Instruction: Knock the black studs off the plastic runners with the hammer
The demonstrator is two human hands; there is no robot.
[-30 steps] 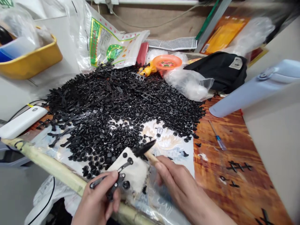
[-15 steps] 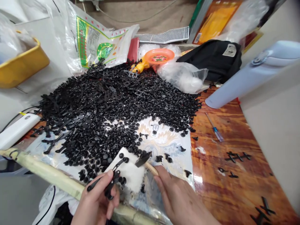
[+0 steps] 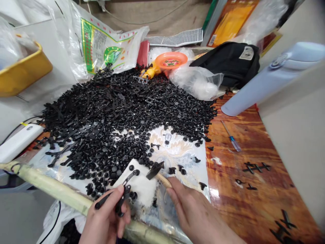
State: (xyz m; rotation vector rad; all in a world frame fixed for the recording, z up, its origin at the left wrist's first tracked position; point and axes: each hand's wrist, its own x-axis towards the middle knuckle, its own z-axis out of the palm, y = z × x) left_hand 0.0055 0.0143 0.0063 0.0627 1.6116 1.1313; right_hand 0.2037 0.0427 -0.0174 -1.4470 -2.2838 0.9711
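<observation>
Many small black parts (image 3: 127, 98) lie heaped across the tabletop (image 3: 236, 200), from its back edge toward the front. Near the front edge, the left hand (image 3: 108, 215) keeps a closed grip on a linked black strip (image 3: 130, 177), its far end over a white block (image 3: 144, 184). The right hand (image 3: 194, 205) has its grip wrapped around the wooden handle of a hammer (image 3: 155, 170), its dark head beside the strip; contact with the block cannot be told. A screwdriver (image 3: 234, 143) lies toward the right edge.
</observation>
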